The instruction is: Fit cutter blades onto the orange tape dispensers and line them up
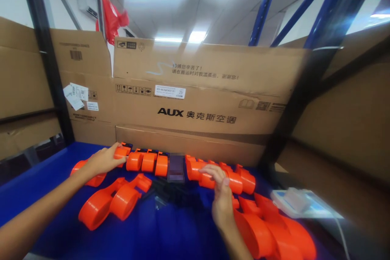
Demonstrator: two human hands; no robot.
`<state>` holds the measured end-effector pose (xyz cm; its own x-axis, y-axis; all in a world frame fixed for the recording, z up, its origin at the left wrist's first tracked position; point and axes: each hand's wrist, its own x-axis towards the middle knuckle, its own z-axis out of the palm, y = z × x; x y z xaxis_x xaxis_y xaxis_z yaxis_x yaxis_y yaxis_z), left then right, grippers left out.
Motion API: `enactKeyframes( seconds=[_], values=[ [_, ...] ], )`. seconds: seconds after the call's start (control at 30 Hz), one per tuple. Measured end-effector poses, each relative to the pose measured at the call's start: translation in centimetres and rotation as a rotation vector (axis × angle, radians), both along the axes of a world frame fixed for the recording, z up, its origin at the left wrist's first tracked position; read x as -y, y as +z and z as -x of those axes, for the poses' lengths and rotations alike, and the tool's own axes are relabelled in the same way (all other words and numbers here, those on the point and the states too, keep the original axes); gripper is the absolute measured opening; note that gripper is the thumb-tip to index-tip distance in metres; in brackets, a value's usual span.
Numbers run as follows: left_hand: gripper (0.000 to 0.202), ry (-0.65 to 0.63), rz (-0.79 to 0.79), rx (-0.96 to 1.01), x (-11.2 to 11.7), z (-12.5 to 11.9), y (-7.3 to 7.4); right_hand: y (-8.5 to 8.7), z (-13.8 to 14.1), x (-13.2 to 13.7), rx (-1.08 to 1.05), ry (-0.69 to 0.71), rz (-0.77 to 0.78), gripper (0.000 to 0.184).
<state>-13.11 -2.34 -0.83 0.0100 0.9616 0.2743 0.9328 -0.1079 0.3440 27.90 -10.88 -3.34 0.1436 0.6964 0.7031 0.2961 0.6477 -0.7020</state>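
Note:
My left hand (105, 159) reaches to the far left of a row of orange tape dispensers, thumb and fingers around the end orange tape dispenser (122, 151), which has a black part on top. More dispensers (148, 161) with black parts stand beside it. My right hand (221, 197) is over the right-hand group, its fingers loosely stretched across an orange dispenser (207, 180); whether they touch it I cannot tell. Between the two groups stands a dark blurred rectangle (176, 167). Small black pieces (169, 191) lie in a pile in front of it.
Larger-looking orange dispensers lie near at left (96, 209) and right (271, 231) on the blue table surface (164, 235). A cardboard wall (195, 101) closes the back, between dark rack posts (48, 57). At right sits a white device (301, 204) with a cable.

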Motion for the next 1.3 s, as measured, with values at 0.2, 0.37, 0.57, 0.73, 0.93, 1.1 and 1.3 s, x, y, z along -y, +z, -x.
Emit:
enactKeyframes(
  seconds=[0.2, 0.37, 0.57, 0.73, 0.93, 1.1, 1.3],
  values=[
    [0.063, -0.118, 0.003, -0.187, -0.6, 0.3, -0.9, 0.5, 0.1, 0.7, 0.152, -0.022, -0.081, 0.074],
    [0.069, -0.206, -0.134, -0.203, 1.8, 0.0, 0.4, 0.5, 0.1, 0.8, 0.171, -0.029, -0.102, 0.07],
    [0.082, -0.747, 0.017, -0.234, 8.1, -1.9, 1.1, 0.8, 0.3, 1.1, 0.171, -0.043, -0.111, 0.07],
    [0.074, -0.849, 0.036, -0.249, 10.3, -3.4, -0.4, 0.9, 0.4, 1.3, 0.184, -0.053, -0.098, 0.068],
    [0.075, -0.858, -0.093, -0.224, 10.2, -4.1, 0.7, 0.9, 0.4, 1.4, 0.181, -0.06, -0.093, 0.065],
    [0.072, -0.865, -0.232, -0.208, 10.4, -5.0, 3.0, 1.3, 0.8, 1.6, 0.182, -0.059, -0.09, 0.055],
    [0.066, -1.009, -0.424, -0.196, 11.7, -10.6, 4.3, 0.9, 2.3, 1.5, 0.125, 0.11, 0.179, 0.03]
  ],
)
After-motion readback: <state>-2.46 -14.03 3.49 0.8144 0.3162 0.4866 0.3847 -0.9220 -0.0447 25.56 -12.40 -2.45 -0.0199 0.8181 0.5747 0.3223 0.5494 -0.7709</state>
